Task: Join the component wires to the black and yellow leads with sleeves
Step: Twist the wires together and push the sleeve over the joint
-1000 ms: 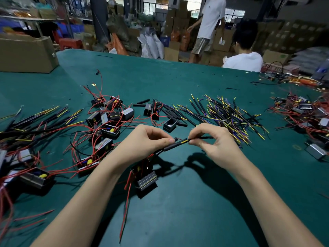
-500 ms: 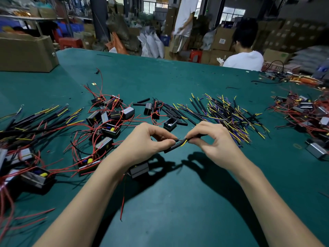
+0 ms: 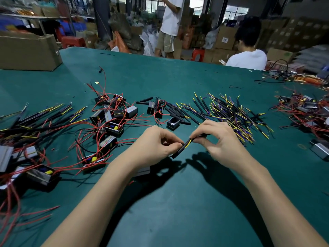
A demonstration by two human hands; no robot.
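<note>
- Since the earlier frame, both hands have been drawn closer together and tipped, so that the black sleeve [image 3: 178, 152] now slopes from 7 o'clock up to 1 o'clock instead of lying nearly level; the component [image 3: 142, 171] hanging below the left wrist has been swung almost out of sight.
- The sleeve's lower end is pinched between thumb and forefinger of the left hand [image 3: 154, 145]; the lead [image 3: 188, 143], with its yellow core showing, is gripped in the curled fingers of the right hand [image 3: 219, 139], above the green table [image 3: 178, 202].
- Whether the component wire is already inside the sleeve cannot be told.
- The step in hand is judged to be feeding the lead into the sleeve.
- The lead should be held close to its tip so that it does not buckle.
- The sleeve should be kept in line with the lead and eased on with a slight twist.
- The stock of leads [image 3: 231, 114] at 1 o'clock is best left undisturbed.
</note>
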